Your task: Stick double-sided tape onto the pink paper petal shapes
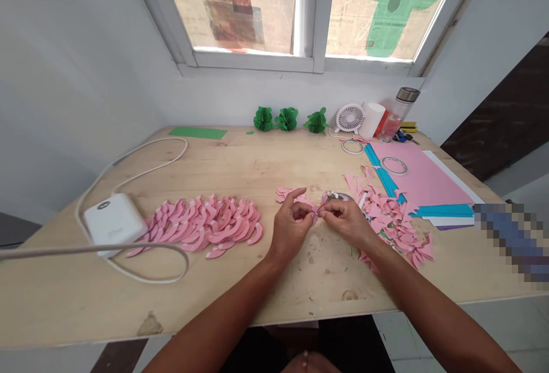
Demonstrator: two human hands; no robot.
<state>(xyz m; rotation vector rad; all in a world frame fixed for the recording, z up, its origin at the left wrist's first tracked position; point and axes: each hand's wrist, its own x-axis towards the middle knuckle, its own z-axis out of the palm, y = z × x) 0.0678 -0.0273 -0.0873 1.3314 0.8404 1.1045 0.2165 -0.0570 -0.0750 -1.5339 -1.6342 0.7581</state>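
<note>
A small pink paper piece (pixel 316 217) is pinched between my two hands above the middle of the table. My left hand (pixel 291 221) grips its left side with thumb and forefinger, the other fingers curled or raised. From the right, my right hand (pixel 345 219) pinches the same piece. To the left lies a large overlapping pile of curved pink paper pieces (pixel 214 224). Pink paper scraps (pixel 390 224) are heaped right of my right hand and partly under that forearm. A few more pink bits lie just behind my left hand, partly hidden by it.
A white power bank (pixel 115 221) with a looping cable sits at left. Green paper ornaments (pixel 287 119), a small fan (pixel 350 118) and a glass bottle (pixel 397 115) stand along the wall. Pink sheets (pixel 429 181) with a tape roll (pixel 394 166) lie at right.
</note>
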